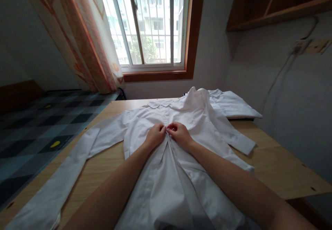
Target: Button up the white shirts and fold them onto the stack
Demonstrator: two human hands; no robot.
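Observation:
A white long-sleeved shirt (145, 119) lies spread over the wooden table, its collar toward the window and its lower part toward me. One sleeve stretches out to the left and bends down toward the near left corner; the other lies to the right. My left hand (156, 134) pinches the left front edge at the middle of the chest. Close beside it, my right hand (180, 135) pinches the right front edge. Above the hands the two fronts meet; below them they part in a narrow V. Any button between the fingertips is hidden.
Folded white clothing (230, 104) lies at the table's far right corner. The wooden table (269, 154) ends at the right near a wall. Along the left stands a bed with a checked cover (52, 126). Ahead are a barred window (153, 26) and a patterned curtain (85, 33).

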